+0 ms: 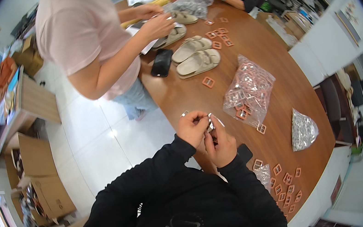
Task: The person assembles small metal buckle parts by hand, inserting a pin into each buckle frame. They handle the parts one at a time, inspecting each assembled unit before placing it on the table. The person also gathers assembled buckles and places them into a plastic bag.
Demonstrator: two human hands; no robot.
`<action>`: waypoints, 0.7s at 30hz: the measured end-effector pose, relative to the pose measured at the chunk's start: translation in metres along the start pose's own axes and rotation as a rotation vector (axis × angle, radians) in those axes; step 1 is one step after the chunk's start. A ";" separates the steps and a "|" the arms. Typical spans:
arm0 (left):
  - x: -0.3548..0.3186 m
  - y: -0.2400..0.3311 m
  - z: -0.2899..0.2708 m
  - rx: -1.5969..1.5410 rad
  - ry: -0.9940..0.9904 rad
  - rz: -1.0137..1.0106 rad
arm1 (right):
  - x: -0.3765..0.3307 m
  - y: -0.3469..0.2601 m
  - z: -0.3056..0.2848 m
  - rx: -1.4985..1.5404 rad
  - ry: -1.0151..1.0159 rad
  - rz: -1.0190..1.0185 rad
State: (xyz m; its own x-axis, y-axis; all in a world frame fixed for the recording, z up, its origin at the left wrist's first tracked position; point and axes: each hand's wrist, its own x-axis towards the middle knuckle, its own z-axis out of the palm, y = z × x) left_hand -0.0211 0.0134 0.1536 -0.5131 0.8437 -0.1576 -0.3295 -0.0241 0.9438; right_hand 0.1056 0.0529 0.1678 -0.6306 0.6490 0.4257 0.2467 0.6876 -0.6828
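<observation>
My left hand (193, 129) and my right hand (222, 147) meet above the near edge of the brown table (174, 97). Their fingertips pinch a small silvery piece (211, 123) with a white edge; fingers cover most of it, so its kind is unclear. Beside my left hand a small metal buckle (184, 113) lies on the wood. A clear bag of orange-framed buckles (249, 86) is beyond my hands to the right. One loose orange buckle (261, 128) rests at the bag's near end. By my right wrist lies a dark phone (244, 153).
Loose orange buckles (289, 189) spread over the table's near right, close to a bag of silvery pieces (303, 129). Beige sandals (200, 62) and a black phone (161, 63) lie farther off. A person in a pink shirt (87, 38) stands at the left; others sit at the far end.
</observation>
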 end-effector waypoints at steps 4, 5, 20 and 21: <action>0.010 -0.002 -0.013 -0.066 0.128 0.027 | 0.018 0.001 0.024 -0.009 -0.017 -0.082; 0.012 -0.002 -0.017 -0.120 0.132 0.031 | 0.022 0.001 0.028 0.011 -0.020 -0.083; 0.065 0.007 -0.044 -0.163 0.169 -0.019 | 0.076 0.011 0.059 0.007 -0.067 0.036; 0.066 0.007 -0.045 -0.185 0.136 -0.051 | 0.077 0.013 0.058 0.035 -0.077 0.082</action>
State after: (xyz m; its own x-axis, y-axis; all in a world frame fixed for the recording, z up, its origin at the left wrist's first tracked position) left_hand -0.0928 0.0452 0.1372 -0.5902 0.7664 -0.2536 -0.4914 -0.0919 0.8661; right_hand 0.0169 0.0931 0.1572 -0.6640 0.6751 0.3215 0.2754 0.6204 -0.7343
